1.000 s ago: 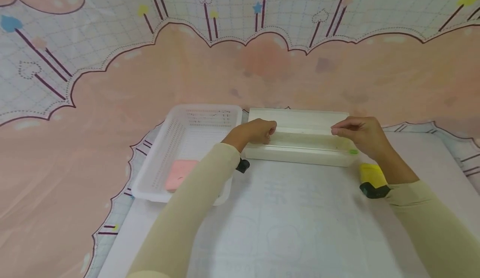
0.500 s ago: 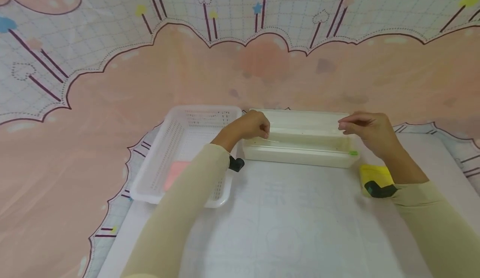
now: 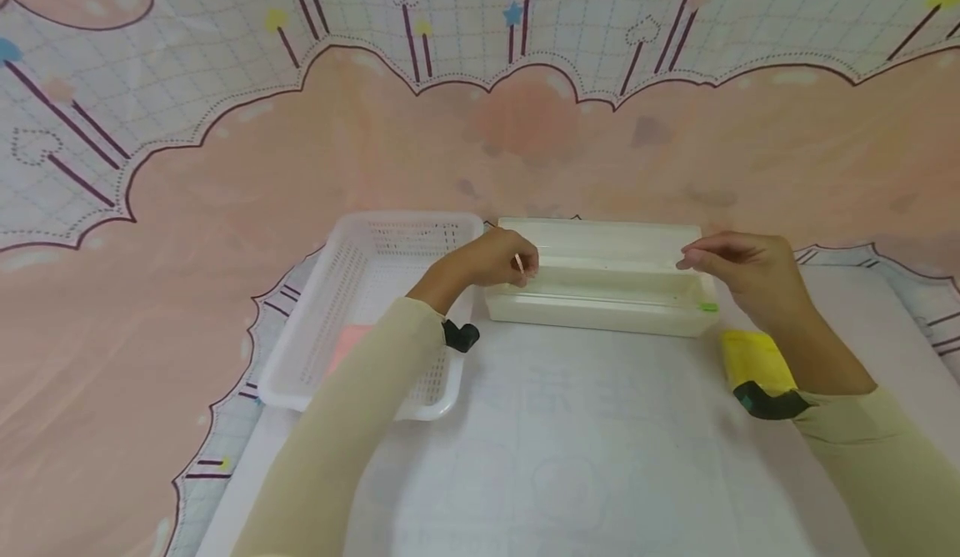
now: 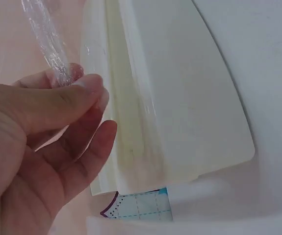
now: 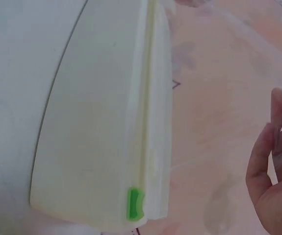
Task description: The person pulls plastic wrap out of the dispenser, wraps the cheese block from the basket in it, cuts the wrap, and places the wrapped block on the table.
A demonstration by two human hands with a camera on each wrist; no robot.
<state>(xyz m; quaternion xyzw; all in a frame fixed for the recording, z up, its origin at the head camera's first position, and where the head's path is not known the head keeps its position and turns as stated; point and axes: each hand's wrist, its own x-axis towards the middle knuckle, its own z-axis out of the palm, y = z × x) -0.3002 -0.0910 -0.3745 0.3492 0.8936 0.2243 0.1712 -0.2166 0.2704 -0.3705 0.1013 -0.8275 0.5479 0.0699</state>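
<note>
- The left hand pinches clear film, bunched thin, near the open white case; slackened, it could cling to itself.
- Neither hand visibly steadies the case; a tug could shift it.
- The left sleeve hides part of the pink thing in the basket.
- The right hand has thumb and fingertips close; whether they grip film, I can't tell.
- I lose the film's far end.
</note>
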